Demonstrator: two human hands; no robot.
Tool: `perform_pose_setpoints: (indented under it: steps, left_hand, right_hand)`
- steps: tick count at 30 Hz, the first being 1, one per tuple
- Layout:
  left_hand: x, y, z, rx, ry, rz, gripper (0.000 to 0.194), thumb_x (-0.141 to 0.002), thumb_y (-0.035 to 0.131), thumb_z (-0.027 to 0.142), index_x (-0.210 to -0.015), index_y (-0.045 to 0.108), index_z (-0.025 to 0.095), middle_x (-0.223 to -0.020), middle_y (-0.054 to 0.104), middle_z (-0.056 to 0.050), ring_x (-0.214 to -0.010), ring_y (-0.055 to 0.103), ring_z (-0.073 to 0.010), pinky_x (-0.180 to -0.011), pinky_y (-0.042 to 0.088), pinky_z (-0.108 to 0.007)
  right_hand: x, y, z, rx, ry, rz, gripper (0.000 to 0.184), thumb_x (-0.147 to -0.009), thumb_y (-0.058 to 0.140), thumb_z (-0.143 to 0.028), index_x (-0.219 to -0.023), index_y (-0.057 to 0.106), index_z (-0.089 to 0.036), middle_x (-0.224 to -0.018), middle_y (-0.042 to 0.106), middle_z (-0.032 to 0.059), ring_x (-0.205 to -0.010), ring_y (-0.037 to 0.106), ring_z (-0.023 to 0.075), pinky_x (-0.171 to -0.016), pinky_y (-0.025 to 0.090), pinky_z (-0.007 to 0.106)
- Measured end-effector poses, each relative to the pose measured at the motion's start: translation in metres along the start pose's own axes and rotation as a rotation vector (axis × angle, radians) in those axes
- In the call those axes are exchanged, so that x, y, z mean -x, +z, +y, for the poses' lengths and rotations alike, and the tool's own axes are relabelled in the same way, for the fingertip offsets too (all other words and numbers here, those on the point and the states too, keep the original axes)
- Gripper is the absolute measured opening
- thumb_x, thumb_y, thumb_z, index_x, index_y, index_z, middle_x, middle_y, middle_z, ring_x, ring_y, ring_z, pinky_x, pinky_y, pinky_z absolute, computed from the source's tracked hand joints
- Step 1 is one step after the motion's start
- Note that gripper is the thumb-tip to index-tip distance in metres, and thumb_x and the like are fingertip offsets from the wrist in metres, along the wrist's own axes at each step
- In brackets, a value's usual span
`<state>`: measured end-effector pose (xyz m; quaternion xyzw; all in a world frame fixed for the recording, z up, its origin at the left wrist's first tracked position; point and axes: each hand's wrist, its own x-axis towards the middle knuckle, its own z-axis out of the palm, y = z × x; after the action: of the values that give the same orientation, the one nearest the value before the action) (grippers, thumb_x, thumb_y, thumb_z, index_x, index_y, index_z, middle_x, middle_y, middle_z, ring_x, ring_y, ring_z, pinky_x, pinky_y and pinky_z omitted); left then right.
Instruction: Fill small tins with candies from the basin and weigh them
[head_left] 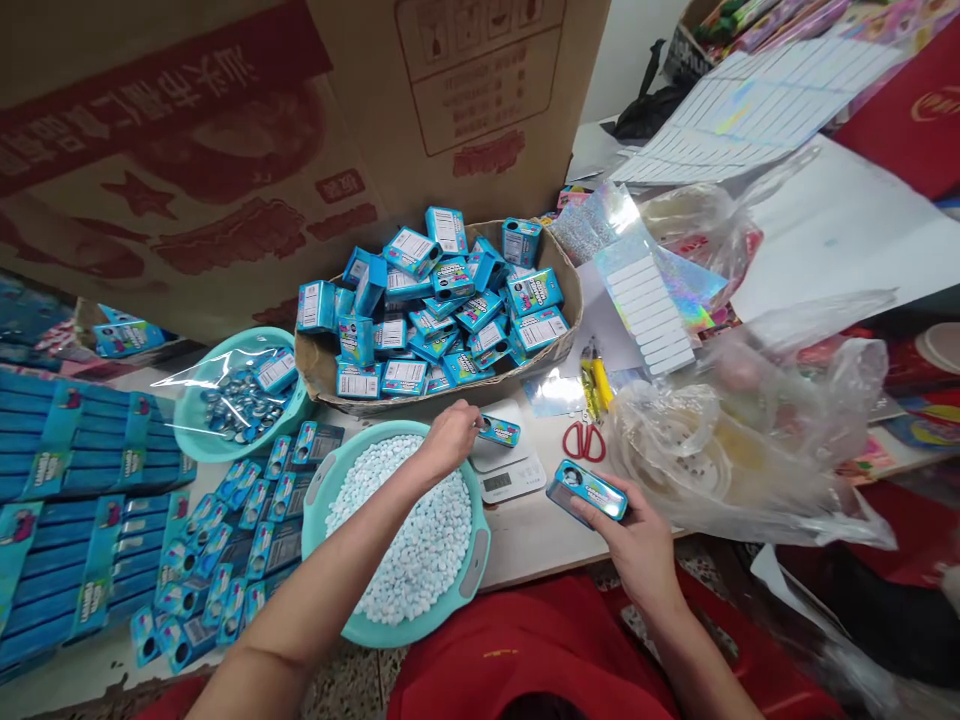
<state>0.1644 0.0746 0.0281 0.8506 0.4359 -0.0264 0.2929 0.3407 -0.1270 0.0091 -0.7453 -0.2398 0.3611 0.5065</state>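
Note:
My left hand (451, 437) reaches across the teal bowl (481, 545) of small pale-blue candies (401, 535). Its fingers are pinched together at the near left end of a small blue candy box (500, 430) on a white kitchen scale (512, 478). Whatever may be between those fingertips is too small to make out. In my right hand (637, 530), to the right of the scale, is another blue candy box (589, 490), tilted, with a round opening at its left end. The thumb lies along the box's near side.
A cut-down carton (562, 355) piled with blue boxes stands behind the bowl. Left are a teal basin (196, 440) of shiny round pieces and rows of boxes (225, 540). Red scissors (583, 442), a yellow cutter (600, 382) and plastic bags (712, 460) lie right.

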Motion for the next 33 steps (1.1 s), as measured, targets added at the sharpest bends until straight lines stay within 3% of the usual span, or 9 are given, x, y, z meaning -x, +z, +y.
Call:
perform_pose_setpoints:
  steps: [6, 12, 21, 27, 30, 33]
  left_hand:
    - [-0.007, 0.006, 0.011, -0.123, 0.063, 0.021, 0.031, -0.076, 0.042, 0.005, -0.097, 0.06, 0.019, -0.095, 0.054, -0.006, -0.088, 0.053, -0.0191, -0.071, 0.04, -0.028]
    - [-0.008, 0.009, 0.01, 0.031, 0.114, 0.048, 0.034, -0.075, 0.041, 0.004, -0.098, 0.059, 0.021, -0.091, 0.056, -0.003, -0.083, 0.054, -0.0161, -0.071, 0.041, -0.026]
    - [-0.001, 0.017, 0.007, 0.307, 0.128, 0.203, 0.035, -0.074, 0.035, 0.0, -0.09, 0.06, 0.019, -0.089, 0.056, -0.002, -0.079, 0.056, -0.0122, -0.071, 0.044, -0.023]
    - [0.001, 0.025, 0.011, 0.389, 0.12, 0.245, 0.028, -0.077, 0.042, 0.005, -0.093, 0.059, 0.02, -0.1, 0.059, -0.004, -0.085, 0.058, -0.0137, -0.078, 0.044, -0.027]
    - [0.009, 0.021, 0.011, 0.394, 0.145, 0.333, 0.021, -0.077, 0.047, 0.008, -0.09, 0.06, 0.02, -0.107, 0.059, -0.005, -0.099, 0.055, -0.0168, -0.087, 0.042, -0.029]
    - [0.028, 0.016, -0.003, 0.417, 0.032, 0.48, 0.016, -0.081, 0.046, 0.014, -0.087, 0.059, 0.02, -0.099, 0.062, -0.004, -0.097, 0.056, -0.0165, -0.085, 0.042, -0.028]
  right_hand:
    - [-0.004, -0.005, 0.007, 0.001, -0.003, 0.023, 0.045, -0.061, 0.076, -0.042, -0.096, 0.063, -0.018, -0.092, 0.065, 0.0067, -0.084, 0.06, 0.0234, -0.079, 0.048, 0.04]
    - [-0.006, -0.004, 0.008, -0.006, -0.003, 0.017, 0.044, -0.06, 0.077, -0.042, -0.095, 0.064, -0.018, -0.09, 0.065, 0.0057, -0.081, 0.061, 0.0225, -0.077, 0.049, 0.039]
    - [-0.006, 0.005, 0.003, 0.02, -0.004, -0.016, 0.044, -0.06, 0.077, -0.042, -0.094, 0.065, -0.018, -0.09, 0.066, 0.0061, -0.08, 0.061, 0.0222, -0.077, 0.049, 0.039]
    - [-0.003, 0.011, 0.005, 0.038, -0.002, -0.029, 0.045, -0.06, 0.076, -0.044, -0.095, 0.064, -0.018, -0.09, 0.064, 0.0059, -0.084, 0.059, 0.0229, -0.077, 0.048, 0.039]
    - [-0.001, 0.014, 0.004, 0.027, 0.002, -0.027, 0.045, -0.059, 0.077, -0.044, -0.094, 0.064, -0.018, -0.09, 0.063, 0.0053, -0.083, 0.059, 0.0225, -0.077, 0.048, 0.038]
    - [0.0, 0.013, 0.002, 0.048, 0.0, -0.019, 0.045, -0.059, 0.077, -0.044, -0.094, 0.064, -0.018, -0.089, 0.063, 0.0053, -0.084, 0.059, 0.0227, -0.078, 0.047, 0.039]
